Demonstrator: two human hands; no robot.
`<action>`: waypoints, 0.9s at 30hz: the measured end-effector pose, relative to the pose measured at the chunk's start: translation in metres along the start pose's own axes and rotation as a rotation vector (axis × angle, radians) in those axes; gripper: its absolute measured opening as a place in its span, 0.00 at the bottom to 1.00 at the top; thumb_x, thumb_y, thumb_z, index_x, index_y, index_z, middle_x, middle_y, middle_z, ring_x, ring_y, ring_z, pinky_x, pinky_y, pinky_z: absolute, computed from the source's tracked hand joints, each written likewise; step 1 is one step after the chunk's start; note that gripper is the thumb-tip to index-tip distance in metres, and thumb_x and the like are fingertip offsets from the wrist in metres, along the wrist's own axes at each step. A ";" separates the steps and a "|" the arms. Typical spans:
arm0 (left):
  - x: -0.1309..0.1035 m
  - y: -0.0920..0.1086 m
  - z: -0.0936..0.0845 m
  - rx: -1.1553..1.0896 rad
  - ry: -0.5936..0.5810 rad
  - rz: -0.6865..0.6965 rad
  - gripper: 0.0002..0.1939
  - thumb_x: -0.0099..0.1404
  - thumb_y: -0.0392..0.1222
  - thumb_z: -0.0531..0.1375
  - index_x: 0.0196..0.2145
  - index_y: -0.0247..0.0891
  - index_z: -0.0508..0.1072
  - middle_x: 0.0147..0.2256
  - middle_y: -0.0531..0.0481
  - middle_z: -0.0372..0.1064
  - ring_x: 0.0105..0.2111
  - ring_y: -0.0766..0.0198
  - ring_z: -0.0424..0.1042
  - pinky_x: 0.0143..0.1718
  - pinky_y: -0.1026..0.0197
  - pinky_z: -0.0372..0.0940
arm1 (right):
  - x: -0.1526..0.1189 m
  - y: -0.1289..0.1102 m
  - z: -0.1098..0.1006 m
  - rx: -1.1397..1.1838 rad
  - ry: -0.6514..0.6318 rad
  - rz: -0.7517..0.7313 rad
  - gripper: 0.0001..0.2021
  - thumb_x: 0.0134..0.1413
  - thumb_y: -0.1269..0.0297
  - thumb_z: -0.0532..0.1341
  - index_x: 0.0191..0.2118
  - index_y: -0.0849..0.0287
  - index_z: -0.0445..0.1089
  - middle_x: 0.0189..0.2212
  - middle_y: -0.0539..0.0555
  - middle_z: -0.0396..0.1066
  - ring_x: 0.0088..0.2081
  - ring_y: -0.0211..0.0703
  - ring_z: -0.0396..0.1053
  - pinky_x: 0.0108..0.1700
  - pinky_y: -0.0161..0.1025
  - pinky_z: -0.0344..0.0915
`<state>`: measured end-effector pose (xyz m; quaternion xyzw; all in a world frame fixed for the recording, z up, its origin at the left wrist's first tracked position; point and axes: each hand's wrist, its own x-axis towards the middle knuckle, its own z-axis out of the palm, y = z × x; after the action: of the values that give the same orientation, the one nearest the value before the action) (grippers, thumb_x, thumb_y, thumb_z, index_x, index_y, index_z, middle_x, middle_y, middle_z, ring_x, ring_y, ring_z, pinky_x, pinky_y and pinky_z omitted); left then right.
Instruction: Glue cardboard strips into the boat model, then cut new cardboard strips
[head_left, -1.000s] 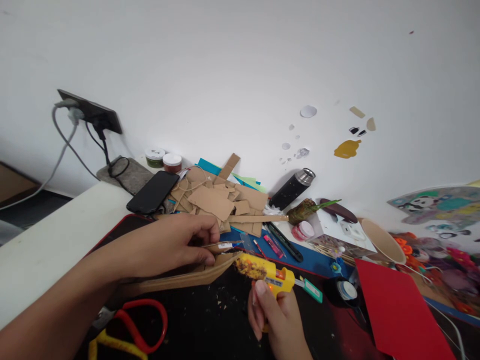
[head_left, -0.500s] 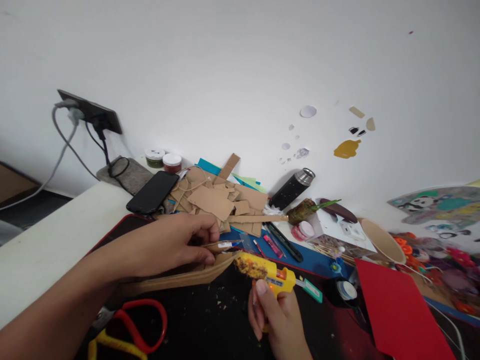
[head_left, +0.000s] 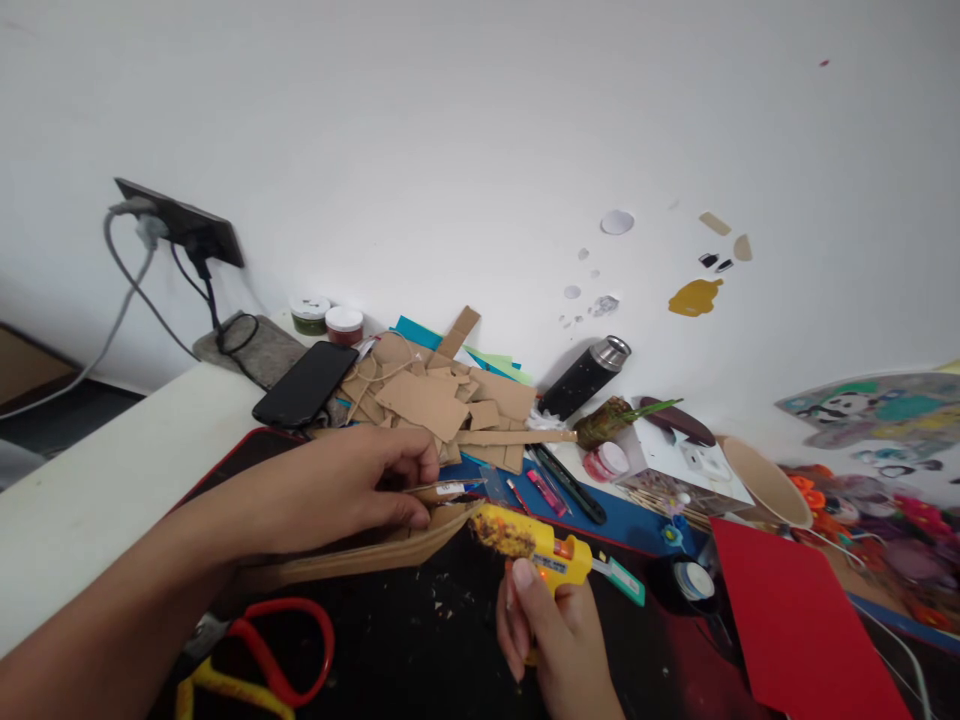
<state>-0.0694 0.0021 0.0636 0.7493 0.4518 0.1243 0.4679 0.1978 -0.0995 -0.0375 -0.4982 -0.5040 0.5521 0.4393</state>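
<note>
your left hand [head_left: 375,485] is closed in a pinch, thumb and curled fingers on the far wall of a long, bent piece of brown corrugated cardboard [head_left: 390,555]. this grip appears meant to steady the piece, its free end pointing at your right hand [head_left: 553,625]. your right hand is wrapped around a yellow plastic glue gun [head_left: 551,555] with brown-stained nozzle end, levelled so that the tip meets the cardboard's free end; whether it touches or stops just short cannot be established. the pile of cut brown cardboard scraps [head_left: 427,400] sits beyond your left fingers, apparently pushed back to give both hands room over the black mat [head_left: 420,660]. scissors with red and yellow looped handles [head_left: 322,650] lie below your left wrist, seemingly parked within reach.

limits of inspection: your left forearm hides the cardboard's near end and the scissor blades; the yellow loop is cut off by the lower edge. your left fingertips are out of sight behind the wall. your right palm covers the glue gun's trigger, so you cannot be recorded as squeezing it. a small white label [head_left: 451,489] beside your left thumb is illegible.
</note>
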 end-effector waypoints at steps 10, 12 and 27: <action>-0.002 0.000 0.001 -0.020 0.010 -0.009 0.07 0.66 0.46 0.65 0.39 0.45 0.72 0.32 0.59 0.75 0.33 0.60 0.72 0.33 0.60 0.59 | 0.000 0.003 0.000 0.034 -0.008 -0.009 0.38 0.73 0.36 0.59 0.15 0.55 0.60 0.08 0.46 0.53 0.12 0.32 0.51 0.20 0.34 0.49; -0.002 0.000 0.001 -0.020 0.006 -0.012 0.06 0.66 0.46 0.65 0.39 0.45 0.72 0.32 0.59 0.75 0.32 0.60 0.72 0.33 0.60 0.59 | 0.000 0.003 0.000 0.046 -0.013 -0.012 0.38 0.73 0.36 0.59 0.15 0.55 0.60 0.08 0.46 0.53 0.12 0.31 0.51 0.19 0.34 0.48; -0.001 -0.001 0.001 -0.002 0.029 -0.011 0.05 0.65 0.46 0.64 0.38 0.46 0.72 0.32 0.59 0.76 0.32 0.60 0.72 0.34 0.60 0.60 | -0.001 0.007 0.001 0.067 0.018 -0.005 0.37 0.72 0.36 0.60 0.15 0.54 0.60 0.08 0.45 0.52 0.11 0.31 0.49 0.18 0.34 0.45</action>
<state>-0.0701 0.0009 0.0630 0.7445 0.4624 0.1328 0.4628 0.1975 -0.1011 -0.0439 -0.4868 -0.4827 0.5631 0.4616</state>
